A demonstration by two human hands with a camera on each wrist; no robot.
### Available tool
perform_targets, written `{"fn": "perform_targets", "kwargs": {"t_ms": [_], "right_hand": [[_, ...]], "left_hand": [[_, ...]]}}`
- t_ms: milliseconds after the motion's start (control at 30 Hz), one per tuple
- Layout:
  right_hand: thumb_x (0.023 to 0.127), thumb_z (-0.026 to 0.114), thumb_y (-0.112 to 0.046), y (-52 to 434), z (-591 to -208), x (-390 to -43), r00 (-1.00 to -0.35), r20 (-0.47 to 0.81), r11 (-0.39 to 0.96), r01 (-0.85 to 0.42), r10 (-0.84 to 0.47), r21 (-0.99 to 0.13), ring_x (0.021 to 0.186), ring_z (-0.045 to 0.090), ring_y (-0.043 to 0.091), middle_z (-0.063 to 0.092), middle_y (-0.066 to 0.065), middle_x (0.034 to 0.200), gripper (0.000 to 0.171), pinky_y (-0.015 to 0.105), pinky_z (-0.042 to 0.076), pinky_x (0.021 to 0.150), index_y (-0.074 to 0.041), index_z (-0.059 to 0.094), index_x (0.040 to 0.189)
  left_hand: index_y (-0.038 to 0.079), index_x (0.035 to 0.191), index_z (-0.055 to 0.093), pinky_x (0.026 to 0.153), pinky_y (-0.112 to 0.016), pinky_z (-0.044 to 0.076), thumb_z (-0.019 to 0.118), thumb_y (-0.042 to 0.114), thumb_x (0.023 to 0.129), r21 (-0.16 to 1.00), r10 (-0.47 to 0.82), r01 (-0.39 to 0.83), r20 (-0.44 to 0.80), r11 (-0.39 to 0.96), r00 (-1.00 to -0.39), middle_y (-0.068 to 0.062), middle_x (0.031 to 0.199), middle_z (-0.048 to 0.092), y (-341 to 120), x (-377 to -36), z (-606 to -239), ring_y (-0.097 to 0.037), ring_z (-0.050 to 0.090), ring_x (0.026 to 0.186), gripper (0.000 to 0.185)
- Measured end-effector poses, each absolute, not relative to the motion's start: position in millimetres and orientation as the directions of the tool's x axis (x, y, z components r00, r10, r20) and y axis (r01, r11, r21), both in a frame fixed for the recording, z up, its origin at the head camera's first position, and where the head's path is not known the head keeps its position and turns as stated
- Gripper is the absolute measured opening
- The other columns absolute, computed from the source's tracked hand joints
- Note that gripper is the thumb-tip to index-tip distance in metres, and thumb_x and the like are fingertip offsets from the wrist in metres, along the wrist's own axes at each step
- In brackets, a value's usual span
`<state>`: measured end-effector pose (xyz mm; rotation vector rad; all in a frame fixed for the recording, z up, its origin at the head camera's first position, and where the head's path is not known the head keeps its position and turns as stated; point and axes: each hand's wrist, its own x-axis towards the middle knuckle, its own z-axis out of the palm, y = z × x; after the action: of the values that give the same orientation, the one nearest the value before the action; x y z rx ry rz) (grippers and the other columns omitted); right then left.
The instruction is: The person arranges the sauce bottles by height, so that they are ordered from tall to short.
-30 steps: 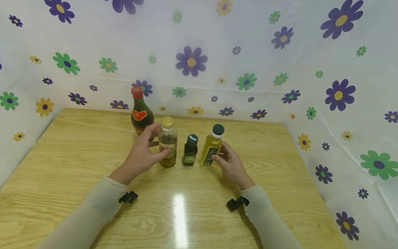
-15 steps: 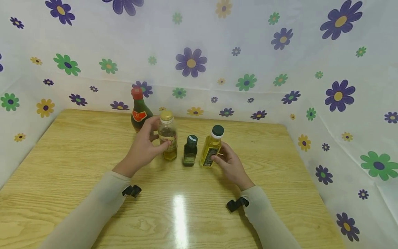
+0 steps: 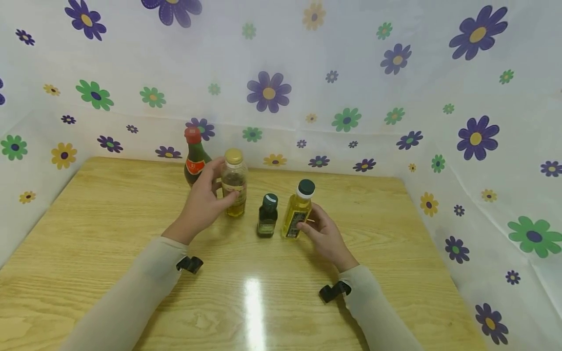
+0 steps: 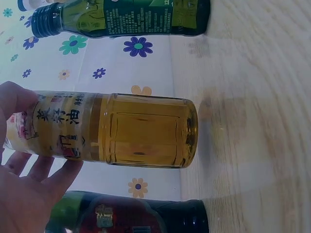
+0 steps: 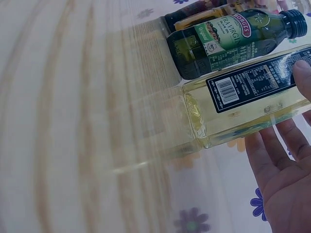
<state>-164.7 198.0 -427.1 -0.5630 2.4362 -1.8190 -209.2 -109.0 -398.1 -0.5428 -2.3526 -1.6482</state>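
Head view: left hand (image 3: 201, 207) grips gold-capped bottle (image 3: 236, 178), amber liquid (image 4: 146, 138) inside; right hand (image 3: 327, 238) grips square bottle (image 3: 294, 213), yellow liquid (image 5: 231, 120); small bottle (image 3: 267, 218) between hands; red-capped bottle (image 3: 194, 158) beyond left.

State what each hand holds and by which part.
Left hand: gold-capped bottle, by its labelled body. Right hand: green-capped yellow bottle, by its body at the dark label.

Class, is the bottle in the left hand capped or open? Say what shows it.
Capped: in the head view, a gold cap sits on top of the bottle. How tight, I cannot tell.
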Motion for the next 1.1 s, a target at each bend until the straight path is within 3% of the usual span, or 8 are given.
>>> {"fn": "perform_targets", "kwargs": {"t_ms": [200, 367, 700, 900, 1100], "right_hand": [[0.093, 0.06, -0.007, 198.1, -428.5, -164.7, -0.932, 0.179, 0.249, -0.264, -0.316, -0.932, 0.12, 0.052, 0.031, 0.05, 0.016, 0.134, 0.053, 0.038, 0.046, 0.099, -0.008, 0.04, 0.142], [0.093, 0.059, -0.007, 198.1, -431.4, -164.9, -0.921, 0.204, 0.25, -0.294, -0.331, -0.923, 0.12, 0.052, 0.029, 0.049, 0.017, 0.135, 0.053, 0.034, 0.046, 0.099, -0.008, 0.039, 0.142], [0.094, 0.06, -0.017, 207.2, -456.7, -178.0, -0.924, 0.202, 0.241, -0.287, -0.325, -0.927, 0.12, 0.053, 0.024, 0.05, 0.008, 0.135, 0.054, 0.031, 0.047, 0.097, -0.023, 0.039, 0.143], [0.094, 0.06, -0.016, 207.0, -456.8, -178.1, -0.921, 0.209, 0.233, -0.293, -0.329, -0.927, 0.12, 0.053, 0.024, 0.05, 0.009, 0.135, 0.055, 0.031, 0.047, 0.097, -0.023, 0.039, 0.144], [0.094, 0.058, -0.008, 203.6, -443.1, -171.3, -0.923, 0.2, 0.232, -0.284, -0.33, -0.93, 0.12, 0.052, 0.028, 0.049, 0.014, 0.135, 0.054, 0.033, 0.047, 0.098, -0.014, 0.038, 0.144]], "left_hand": [[0.024, 0.144, 0.031, 0.097, -0.041, 0.047, 0.072, 0.014, 0.083, 0.855, 0.137, 0.393, 0.368, 0.338, -0.92, 0.0, 0.138, 0.043, -106.2, -216.1, -400.7, -0.018, 0.046, 0.121, 0.075], [0.027, 0.144, 0.032, 0.098, -0.043, 0.047, 0.073, 0.016, 0.083, 0.856, 0.126, 0.389, 0.368, 0.34, -0.921, 0.001, 0.139, 0.042, -106.4, -223.5, -405.0, -0.018, 0.046, 0.122, 0.074], [0.037, 0.143, 0.031, 0.098, -0.044, 0.046, 0.071, 0.019, 0.084, 0.859, 0.108, 0.361, 0.346, 0.362, -0.932, 0.003, 0.139, 0.044, -101.5, -231.5, -402.2, -0.017, 0.046, 0.123, 0.074], [0.036, 0.143, 0.03, 0.099, -0.046, 0.045, 0.071, 0.014, 0.083, 0.869, 0.095, 0.356, 0.345, 0.342, -0.934, 0.0, 0.139, 0.043, -97.0, -233.2, -402.7, -0.02, 0.046, 0.123, 0.076], [0.034, 0.144, 0.028, 0.1, -0.045, 0.044, 0.069, 0.015, 0.085, 0.88, 0.085, 0.34, 0.331, 0.332, -0.94, -0.003, 0.139, 0.042, -95.1, -233.3, -403.9, -0.021, 0.046, 0.124, 0.075]]}}
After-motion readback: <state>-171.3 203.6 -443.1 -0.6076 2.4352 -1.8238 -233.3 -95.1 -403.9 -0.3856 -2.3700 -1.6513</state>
